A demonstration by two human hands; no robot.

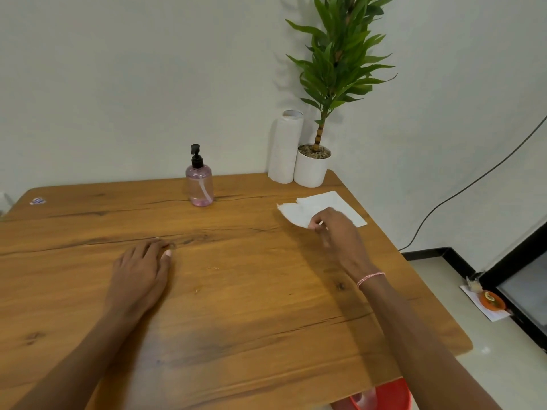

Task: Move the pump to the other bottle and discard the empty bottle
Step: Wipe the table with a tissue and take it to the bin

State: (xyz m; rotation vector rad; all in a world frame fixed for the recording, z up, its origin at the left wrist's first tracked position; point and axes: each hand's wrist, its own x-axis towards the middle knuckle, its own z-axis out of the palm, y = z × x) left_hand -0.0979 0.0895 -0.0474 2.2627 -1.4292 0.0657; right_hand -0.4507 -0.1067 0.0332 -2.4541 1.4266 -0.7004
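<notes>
The clear pink plastic bottle with a black pump (199, 184) stands upright at the table's far edge, ahead of us and between our hands. Our left hand (142, 267) lies flat, empty, slightly nearer; our right hand (334, 229) pinches a white paper sheet (313, 207).

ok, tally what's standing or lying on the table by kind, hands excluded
Pink clear pump bottle with black pump: 1
White paper towel roll: 1
Green potted plant in white pot: 1
Loose white paper towel sheet: 1
Small sticker: 1
Total: 5
</notes>
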